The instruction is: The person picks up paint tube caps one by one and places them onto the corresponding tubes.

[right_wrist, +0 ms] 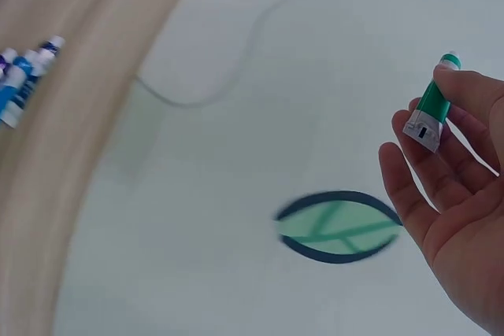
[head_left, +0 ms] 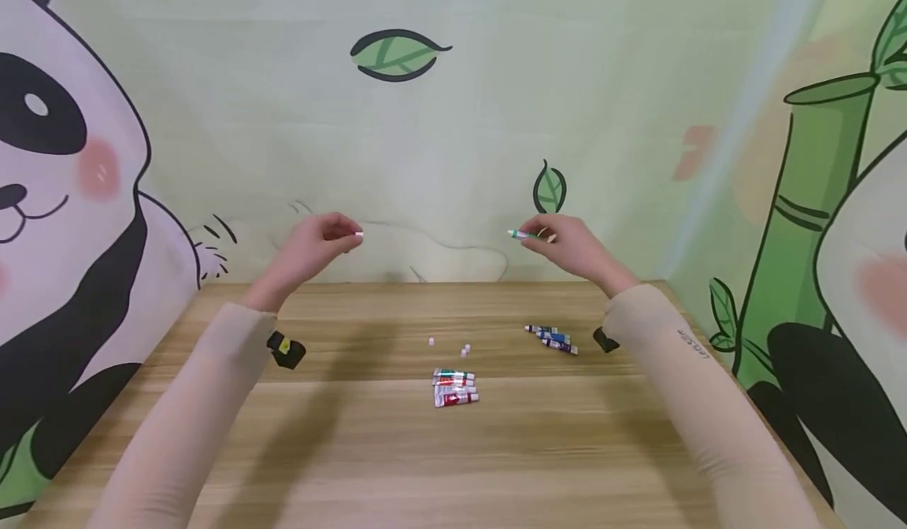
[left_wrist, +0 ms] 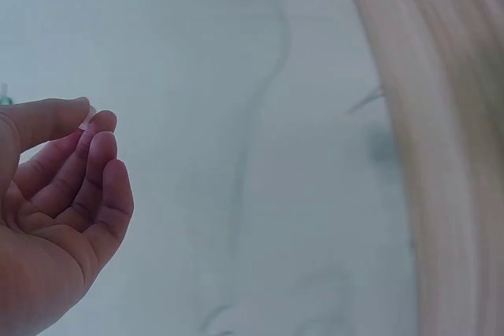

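Both hands are raised above the far edge of the table, well apart. My left hand (head_left: 322, 238) pinches a small white cap (left_wrist: 88, 118) between thumb and fingertip, the cap partly hidden by them. A green and silver paint tube (right_wrist: 433, 106) is held in my right hand (head_left: 567, 246), between the thumb and fingers. Its pale narrow tip points left in the head view, and its flat crimped end shows in the right wrist view. Three small white caps (head_left: 431, 342) lie loose on the table, below and between the hands.
Several paint tubes (head_left: 455, 387) lie side by side at mid-table on the wooden table (head_left: 368, 450). Three blue and purple tubes (head_left: 553, 339) lie to the right. A printed backdrop (head_left: 453, 135) with pandas and leaves stands behind the table.
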A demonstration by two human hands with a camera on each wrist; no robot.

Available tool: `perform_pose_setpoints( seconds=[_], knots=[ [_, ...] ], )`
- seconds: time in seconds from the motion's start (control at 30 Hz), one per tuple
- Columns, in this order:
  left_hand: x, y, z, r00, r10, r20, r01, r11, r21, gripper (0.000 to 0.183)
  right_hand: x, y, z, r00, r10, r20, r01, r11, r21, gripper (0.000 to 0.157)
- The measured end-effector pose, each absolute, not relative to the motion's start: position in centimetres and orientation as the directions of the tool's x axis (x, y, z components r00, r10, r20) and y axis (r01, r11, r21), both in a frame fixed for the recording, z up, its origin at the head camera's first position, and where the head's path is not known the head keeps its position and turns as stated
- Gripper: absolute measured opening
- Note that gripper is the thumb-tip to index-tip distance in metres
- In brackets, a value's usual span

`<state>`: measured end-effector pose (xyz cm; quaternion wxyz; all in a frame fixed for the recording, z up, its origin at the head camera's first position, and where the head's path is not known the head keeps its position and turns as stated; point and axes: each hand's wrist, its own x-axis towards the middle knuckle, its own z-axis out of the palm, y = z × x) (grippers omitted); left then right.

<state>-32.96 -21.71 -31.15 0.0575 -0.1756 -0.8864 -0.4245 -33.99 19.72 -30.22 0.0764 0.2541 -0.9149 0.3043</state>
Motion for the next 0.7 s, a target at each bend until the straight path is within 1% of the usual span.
perform_pose_setpoints(
  seconds=[0.17, 0.4, 0.57, 0.7],
  knots=[
    [-31.9, -21.2, -29.4, -0.93, 0.245, 0.274, 0.367, 0.595, 0.715, 0.026, -33.1, 19.7, -28.5, -0.852, -0.417, 0.318, -0.524, 0.677, -0.516, 0.025],
    [-30.3, -19.6, -28.6, -0.907, 0.279, 0.315, 0.42, 0.568, 0.708, 0.026, -31.5, 19.3, -27.0, -0.846, -0.411, 0.339, -0.533, 0.662, -0.527, 0.028],
    [-28.7, -18.3, -27.9, -0.886, 0.296, 0.356, 0.462, 0.527, 0.713, 0.023, -30.1, 18.6, -26.1, -0.82, -0.438, 0.368, -0.572, 0.607, -0.552, 0.025],
    [-27.3, -17.4, -27.3, -0.865, 0.309, 0.395, 0.501, 0.504, 0.704, 0.02, -28.8, 17.7, -25.4, -0.78, -0.487, 0.393, -0.624, 0.56, -0.545, 0.024]
  ],
)
